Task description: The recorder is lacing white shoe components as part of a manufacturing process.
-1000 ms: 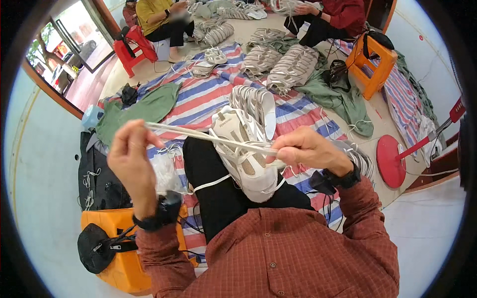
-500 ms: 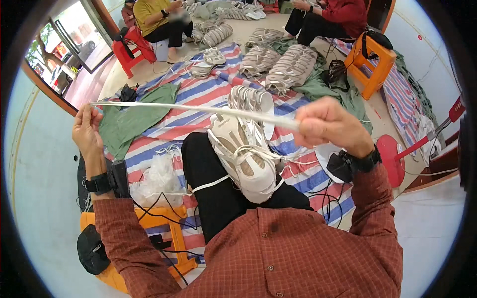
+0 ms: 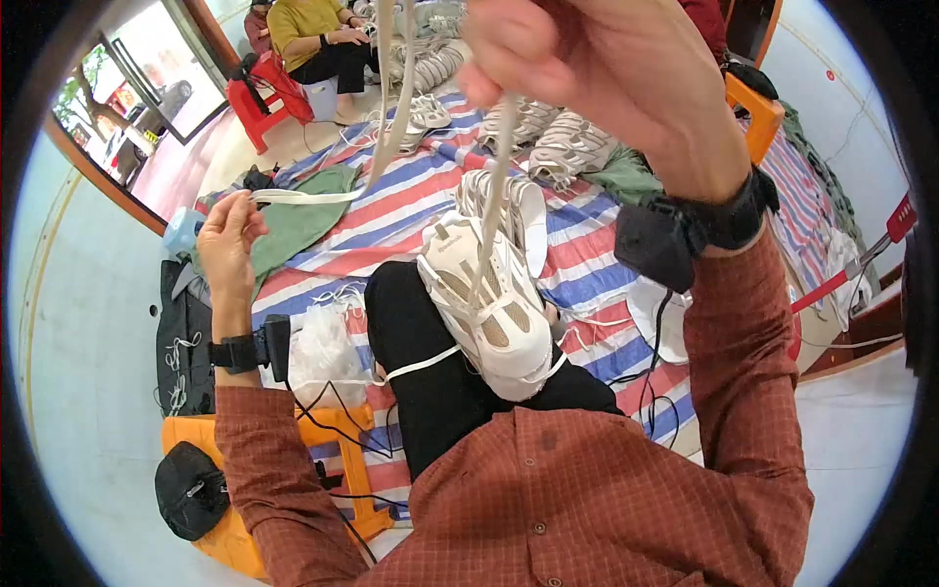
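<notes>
A white and beige sneaker [image 3: 489, 303] rests on my black-trousered lap, toe toward me. Out of its front rises a white shoelace [image 3: 497, 186], taut up to my right hand [image 3: 606, 88], which is lifted high and close with its fingers closed on the lace. From my left hand [image 3: 230, 235], out at the left, a slack stretch of lace curves up past the top edge; thumb and fingers pinch its end. Whether the two stretches join is out of view. A white band [image 3: 423, 363] runs from beside the sneaker across my thigh.
Stacked shoe pieces [image 3: 574, 147] lie ahead on a striped tarp [image 3: 381, 230], with a green cloth [image 3: 303, 215] at left. A clear plastic bag [image 3: 323, 342] and an orange stool [image 3: 357, 430] are beside my left leg. A seated person [image 3: 311, 39] works at the far left.
My right hand has risen and come closer, drawing lace up from the sneaker. The lace between my hands, taut before, now hangs slack. My left hand has shifted slightly right and down.
</notes>
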Demonstrator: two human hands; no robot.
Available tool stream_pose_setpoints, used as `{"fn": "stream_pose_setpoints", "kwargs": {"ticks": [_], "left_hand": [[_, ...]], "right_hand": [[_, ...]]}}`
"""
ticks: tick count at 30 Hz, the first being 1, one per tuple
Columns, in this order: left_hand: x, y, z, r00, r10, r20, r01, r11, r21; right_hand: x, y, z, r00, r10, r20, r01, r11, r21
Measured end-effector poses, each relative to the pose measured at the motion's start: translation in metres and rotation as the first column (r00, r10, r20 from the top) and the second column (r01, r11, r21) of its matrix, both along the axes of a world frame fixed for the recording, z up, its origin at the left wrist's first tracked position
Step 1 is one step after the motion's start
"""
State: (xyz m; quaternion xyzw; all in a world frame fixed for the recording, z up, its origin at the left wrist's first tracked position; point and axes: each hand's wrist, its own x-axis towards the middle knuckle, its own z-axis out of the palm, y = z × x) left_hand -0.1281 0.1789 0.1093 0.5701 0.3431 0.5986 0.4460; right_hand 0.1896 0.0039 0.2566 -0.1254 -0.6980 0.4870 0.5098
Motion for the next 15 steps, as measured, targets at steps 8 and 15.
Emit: {"fn": "stream_pose_setpoints", "kwargs": {"ticks": [8, 15], "left_hand": [[0.044, -0.037, 0.010, 0.955, 0.188, -0.228, -0.149, 0.973, 0.178], [0.077, -0.119, 0.006, 0.983, -0.149, -0.108, 0.165, 0.974, 0.158]], "right_hand": [[-0.027, 0.014, 0.023, 0.873, -0.394, 0.288, 0.404, 0.914, 0.027], [-0.016, 0.016, 0.019, 0.641, -0.595, 0.484, 0.392, 0.797, 0.460]]}}
